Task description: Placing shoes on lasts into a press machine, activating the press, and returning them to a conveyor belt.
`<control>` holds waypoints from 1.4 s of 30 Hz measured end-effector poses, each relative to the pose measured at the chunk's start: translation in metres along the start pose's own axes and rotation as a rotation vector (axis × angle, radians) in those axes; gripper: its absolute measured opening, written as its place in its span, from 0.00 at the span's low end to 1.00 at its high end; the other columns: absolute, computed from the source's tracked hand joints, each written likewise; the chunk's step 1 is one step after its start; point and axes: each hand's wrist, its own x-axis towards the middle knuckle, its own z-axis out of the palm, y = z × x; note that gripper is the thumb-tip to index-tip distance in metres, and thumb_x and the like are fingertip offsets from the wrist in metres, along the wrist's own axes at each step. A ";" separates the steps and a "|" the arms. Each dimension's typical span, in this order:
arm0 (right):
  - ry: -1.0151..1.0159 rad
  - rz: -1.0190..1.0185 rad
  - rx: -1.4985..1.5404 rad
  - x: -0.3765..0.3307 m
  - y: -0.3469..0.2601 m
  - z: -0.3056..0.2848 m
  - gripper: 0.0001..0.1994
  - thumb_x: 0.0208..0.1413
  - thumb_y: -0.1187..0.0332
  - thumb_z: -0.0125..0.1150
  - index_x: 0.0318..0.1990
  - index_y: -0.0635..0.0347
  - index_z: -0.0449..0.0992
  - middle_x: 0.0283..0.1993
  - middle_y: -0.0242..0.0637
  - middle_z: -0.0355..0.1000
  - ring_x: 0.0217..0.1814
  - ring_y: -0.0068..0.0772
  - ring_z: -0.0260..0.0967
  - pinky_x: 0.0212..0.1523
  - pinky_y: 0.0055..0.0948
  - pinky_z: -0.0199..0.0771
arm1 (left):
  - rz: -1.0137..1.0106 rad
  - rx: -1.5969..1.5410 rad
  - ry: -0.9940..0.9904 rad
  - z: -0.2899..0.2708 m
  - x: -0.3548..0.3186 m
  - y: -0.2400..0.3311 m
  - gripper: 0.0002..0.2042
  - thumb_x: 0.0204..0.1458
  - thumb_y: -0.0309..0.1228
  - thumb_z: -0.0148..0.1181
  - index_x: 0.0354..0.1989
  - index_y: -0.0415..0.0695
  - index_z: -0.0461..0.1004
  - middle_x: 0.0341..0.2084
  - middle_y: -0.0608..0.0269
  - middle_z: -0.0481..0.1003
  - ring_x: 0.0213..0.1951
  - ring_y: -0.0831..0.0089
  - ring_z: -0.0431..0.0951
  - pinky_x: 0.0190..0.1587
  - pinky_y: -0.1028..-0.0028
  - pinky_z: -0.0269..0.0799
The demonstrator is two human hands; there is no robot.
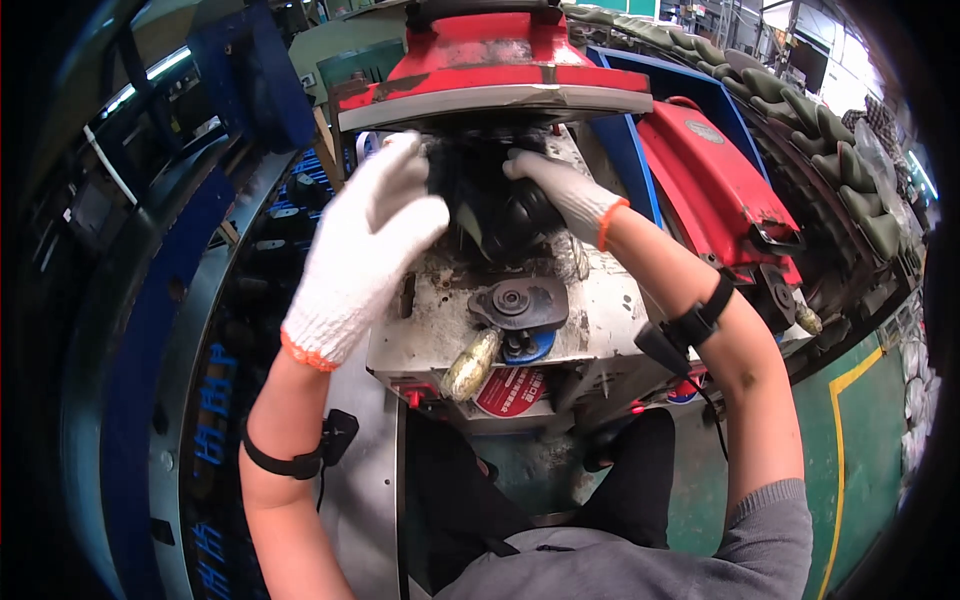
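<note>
My left hand [372, 235], in a white knit glove with an orange cuff, is raised at the left side of the machine. Its thumb and fingers are apart, slightly smeared by motion, beside a dark, glossy, rounded piece [520, 215]. What kind of piece it is I cannot make out; a pale patch shows on its lower left. My right hand [560, 190], gloved alike, has its fingers curled over the piece's upper right side. The piece sits on the worn white machine body [430, 320], below the machine's red upper part [490, 75]. Shadow hides its far end.
A lever with a tape-wrapped handle [470, 365] projects toward me from a dark metal pivot. Another red machine part [710, 170] stands at the right. Beyond it, a rack holds several olive-green shoe-like forms [815, 120]. At the left runs a rack with blue bars [215, 400].
</note>
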 end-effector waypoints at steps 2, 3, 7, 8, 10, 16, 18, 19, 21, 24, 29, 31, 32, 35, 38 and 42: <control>0.136 -0.042 -0.340 0.026 0.005 0.001 0.36 0.55 0.40 0.59 0.59 0.65 0.76 0.60 0.58 0.75 0.63 0.51 0.76 0.62 0.51 0.76 | 0.223 0.078 0.087 -0.004 0.020 0.025 0.29 0.61 0.31 0.66 0.70 0.36 0.68 0.61 0.48 0.76 0.63 0.66 0.76 0.65 0.67 0.71; 0.141 -0.053 -0.344 0.048 0.012 -0.009 0.36 0.55 0.40 0.59 0.59 0.65 0.76 0.60 0.58 0.75 0.63 0.51 0.76 0.62 0.51 0.76 | 0.357 0.115 0.154 -0.002 0.035 0.035 0.26 0.61 0.31 0.66 0.67 0.35 0.72 0.58 0.48 0.78 0.61 0.67 0.77 0.64 0.69 0.72; 0.272 -0.281 -0.984 0.096 0.034 -0.009 0.43 0.53 0.38 0.57 0.73 0.57 0.69 0.74 0.75 0.56 0.76 0.71 0.58 0.76 0.47 0.61 | 0.771 0.840 0.388 -0.006 0.105 0.050 0.23 0.63 0.40 0.62 0.64 0.43 0.76 0.56 0.49 0.79 0.58 0.59 0.80 0.62 0.69 0.72; 0.215 -0.164 -1.051 0.093 0.024 0.003 0.44 0.53 0.37 0.55 0.74 0.55 0.67 0.75 0.75 0.55 0.77 0.72 0.58 0.77 0.46 0.60 | 0.660 0.823 0.306 -0.008 0.117 0.049 0.28 0.61 0.41 0.63 0.68 0.43 0.72 0.63 0.45 0.73 0.63 0.54 0.75 0.68 0.63 0.67; 0.143 -0.104 -1.104 0.082 0.008 0.028 0.45 0.53 0.36 0.52 0.75 0.53 0.67 0.75 0.75 0.55 0.76 0.73 0.58 0.77 0.48 0.59 | 0.645 0.887 0.198 -0.026 0.144 0.047 0.32 0.59 0.43 0.64 0.70 0.43 0.68 0.68 0.41 0.68 0.69 0.48 0.69 0.72 0.58 0.64; 0.343 -0.171 -0.772 0.072 0.026 -0.010 0.47 0.46 0.41 0.61 0.70 0.65 0.70 0.68 0.73 0.66 0.73 0.67 0.65 0.74 0.44 0.64 | 0.674 0.871 0.103 -0.012 0.186 0.026 0.29 0.59 0.46 0.64 0.66 0.43 0.72 0.60 0.42 0.74 0.63 0.45 0.74 0.67 0.56 0.69; 0.423 -0.163 -0.587 0.075 0.032 -0.017 0.45 0.44 0.44 0.66 0.69 0.63 0.72 0.63 0.69 0.71 0.67 0.69 0.69 0.70 0.46 0.68 | 0.736 0.811 0.134 -0.006 0.185 0.027 0.25 0.57 0.43 0.65 0.60 0.44 0.77 0.54 0.44 0.78 0.56 0.46 0.79 0.61 0.57 0.74; 0.427 -0.163 -0.588 0.078 0.036 -0.017 0.45 0.44 0.44 0.66 0.69 0.63 0.72 0.63 0.69 0.71 0.67 0.69 0.69 0.70 0.46 0.68 | 0.738 0.808 0.134 -0.005 0.185 0.029 0.25 0.57 0.43 0.65 0.60 0.44 0.77 0.54 0.44 0.78 0.56 0.46 0.79 0.61 0.57 0.74; 0.551 -0.240 -0.744 0.085 0.043 -0.008 0.43 0.46 0.41 0.66 0.68 0.58 0.74 0.63 0.65 0.70 0.64 0.69 0.71 0.67 0.49 0.72 | 0.730 0.813 0.117 -0.002 0.184 0.033 0.24 0.57 0.42 0.66 0.59 0.44 0.78 0.51 0.44 0.78 0.54 0.46 0.79 0.60 0.57 0.74; 0.580 -0.306 -1.004 0.085 0.051 0.013 0.41 0.50 0.36 0.65 0.66 0.54 0.76 0.65 0.61 0.66 0.62 0.66 0.73 0.63 0.51 0.75 | 0.775 0.770 0.123 -0.001 0.185 0.032 0.23 0.56 0.41 0.65 0.58 0.44 0.79 0.49 0.45 0.79 0.53 0.47 0.80 0.59 0.56 0.74; 0.300 -0.103 -1.229 0.076 0.029 0.037 0.42 0.55 0.29 0.60 0.63 0.58 0.77 0.68 0.60 0.62 0.65 0.62 0.72 0.62 0.49 0.77 | 0.860 0.884 0.168 -0.005 0.188 0.024 0.23 0.55 0.40 0.63 0.59 0.44 0.78 0.50 0.45 0.79 0.54 0.46 0.78 0.60 0.55 0.73; 0.302 -0.125 -1.241 0.073 0.031 0.029 0.42 0.58 0.30 0.57 0.65 0.58 0.76 0.72 0.61 0.59 0.67 0.64 0.71 0.64 0.48 0.75 | 0.984 0.921 0.115 0.001 0.187 0.028 0.24 0.55 0.40 0.63 0.60 0.44 0.78 0.50 0.44 0.79 0.56 0.43 0.76 0.62 0.54 0.71; 0.297 -0.125 -1.243 0.068 0.030 0.030 0.42 0.58 0.30 0.57 0.65 0.58 0.76 0.72 0.61 0.59 0.67 0.64 0.71 0.64 0.48 0.75 | 0.854 0.950 0.059 -0.002 0.185 0.030 0.25 0.59 0.42 0.62 0.62 0.43 0.76 0.55 0.42 0.77 0.58 0.43 0.75 0.64 0.54 0.69; 0.282 -0.182 -1.176 0.041 0.026 0.022 0.41 0.61 0.31 0.53 0.68 0.58 0.74 0.72 0.65 0.59 0.68 0.65 0.70 0.68 0.47 0.71 | 0.840 0.942 0.101 0.010 0.196 0.020 0.20 0.61 0.45 0.61 0.56 0.48 0.81 0.46 0.52 0.83 0.48 0.56 0.83 0.54 0.66 0.76; 0.174 -0.405 -1.085 -0.026 0.023 0.010 0.34 0.64 0.41 0.56 0.65 0.59 0.76 0.63 0.61 0.70 0.66 0.60 0.71 0.69 0.45 0.69 | 0.656 0.955 -0.044 0.018 0.174 0.020 0.18 0.63 0.50 0.58 0.47 0.50 0.83 0.36 0.54 0.83 0.41 0.52 0.83 0.47 0.61 0.77; -0.039 -0.459 -0.857 -0.150 0.030 0.023 0.17 0.66 0.58 0.59 0.50 0.61 0.83 0.48 0.49 0.80 0.54 0.47 0.77 0.57 0.42 0.76 | 0.603 1.090 -0.264 0.019 0.144 0.002 0.19 0.63 0.52 0.54 0.39 0.50 0.82 0.35 0.54 0.82 0.39 0.50 0.82 0.46 0.58 0.77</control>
